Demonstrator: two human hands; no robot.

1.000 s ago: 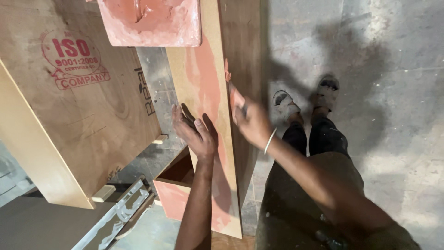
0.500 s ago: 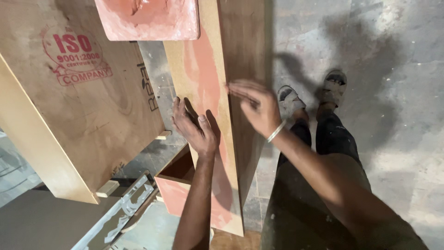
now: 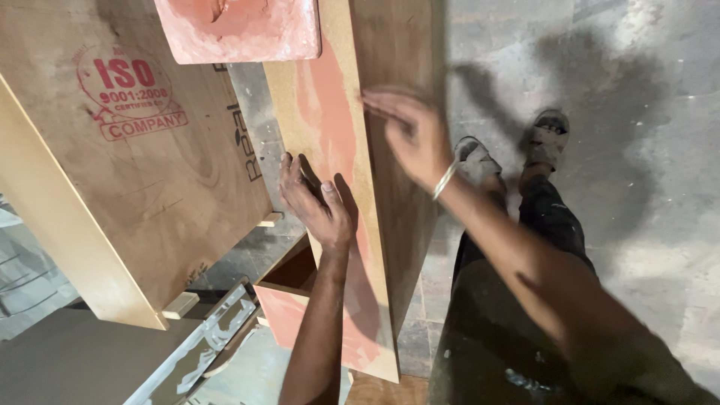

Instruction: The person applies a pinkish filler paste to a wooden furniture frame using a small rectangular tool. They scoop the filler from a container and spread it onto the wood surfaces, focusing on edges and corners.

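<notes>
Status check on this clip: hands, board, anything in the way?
Left hand flat on the tall board. Right hand open at its edge. Red-stained panel overhangs on top.

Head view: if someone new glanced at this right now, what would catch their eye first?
Probably the two bare hands on the long plywood board at centre: the left hand lies flat on its pink-smeared face, the right hand rests at its right edge, blurred. Next, the big plywood panel with a red round stamp at upper left, and the person's sandalled feet on the grey floor at right.
</notes>
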